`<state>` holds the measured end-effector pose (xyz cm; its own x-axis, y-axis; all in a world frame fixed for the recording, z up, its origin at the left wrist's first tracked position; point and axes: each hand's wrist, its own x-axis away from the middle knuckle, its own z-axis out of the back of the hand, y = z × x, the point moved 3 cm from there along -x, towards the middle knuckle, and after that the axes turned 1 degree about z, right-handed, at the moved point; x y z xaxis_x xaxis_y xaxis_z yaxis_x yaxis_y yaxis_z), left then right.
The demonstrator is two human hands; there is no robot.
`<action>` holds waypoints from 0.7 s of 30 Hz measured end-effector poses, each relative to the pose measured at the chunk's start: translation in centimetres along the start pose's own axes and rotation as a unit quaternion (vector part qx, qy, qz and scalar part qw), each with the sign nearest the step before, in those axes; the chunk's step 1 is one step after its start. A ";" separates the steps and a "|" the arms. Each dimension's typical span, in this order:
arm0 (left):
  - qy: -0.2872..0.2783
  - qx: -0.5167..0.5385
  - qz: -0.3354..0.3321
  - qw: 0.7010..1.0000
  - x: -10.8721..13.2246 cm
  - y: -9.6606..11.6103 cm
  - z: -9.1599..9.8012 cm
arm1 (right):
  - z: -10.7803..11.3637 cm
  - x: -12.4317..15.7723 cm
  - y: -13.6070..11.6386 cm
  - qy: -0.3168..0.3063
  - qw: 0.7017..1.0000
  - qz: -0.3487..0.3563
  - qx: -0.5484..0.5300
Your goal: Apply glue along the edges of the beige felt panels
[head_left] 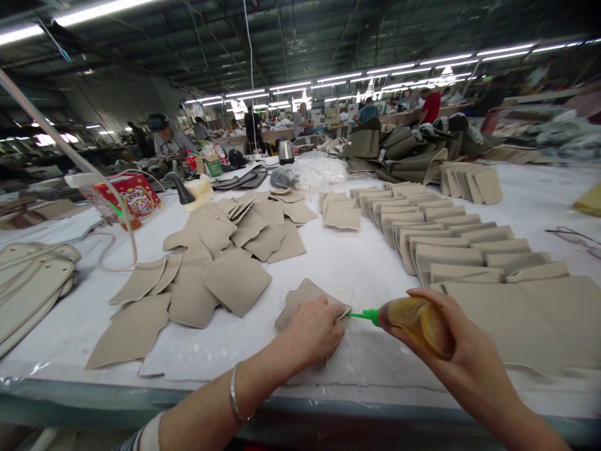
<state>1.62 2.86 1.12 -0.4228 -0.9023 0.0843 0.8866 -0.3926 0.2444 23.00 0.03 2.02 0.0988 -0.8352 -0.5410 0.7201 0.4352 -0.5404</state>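
A white-covered table point(328, 263) fills the foreground, its sheet faintly spotted and ending near a blue-grey front edge point(94, 401); beyond it a big workroom runs back under a dark roof point(323, 31) hung with long tube lights point(246, 93), with several people point(370, 109) among cluttered benches; at the table's far side are a metal kettle point(286, 150), crumpled clear plastic point(312, 172) and a heap of dark olive material point(413, 166), and a patterned red box point(131, 194) stands farther left; flat beige pieces lie in a loose pile point(237, 282) left of centre, and folded ones overlap in rows point(448, 257) on the right; the beige piece point(303, 294) in work lies near the front edge, between pile and rows, matt and smooth, with an angular outline; the left hand point(317, 329) has its fingers bent closed on that piece, the thumb hidden; the right hand point(472, 351) is curled around a squeeze bottle point(417, 319), amber and translucent, tilted sideways, its narrow green nozzle point(369, 315) reaching the piece's right corner.
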 end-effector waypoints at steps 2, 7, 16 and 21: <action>0.001 0.002 0.002 1.000 0.1 -0.1 -0.1 | 0.0 0.0 0.1 0.008 1.000 0.003 0.008; 0.004 -0.009 0.007 1.000 0.2 0.0 0.1 | 0.0 0.2 0.2 -0.005 1.000 -0.007 0.003; -0.003 -0.030 0.008 1.000 0.5 0.2 -0.2 | 0.3 0.5 0.7 0.012 1.000 -0.009 -0.013; -0.019 -0.023 0.005 1.000 0.5 0.1 -0.1 | 0.2 0.7 0.9 -0.020 0.997 -0.049 -0.050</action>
<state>1.55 2.36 1.12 -0.4193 -0.8995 0.1228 0.8984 -0.3916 0.1988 23.81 -0.21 1.29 0.0595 -0.8872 -0.4575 0.6559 0.3802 -0.6521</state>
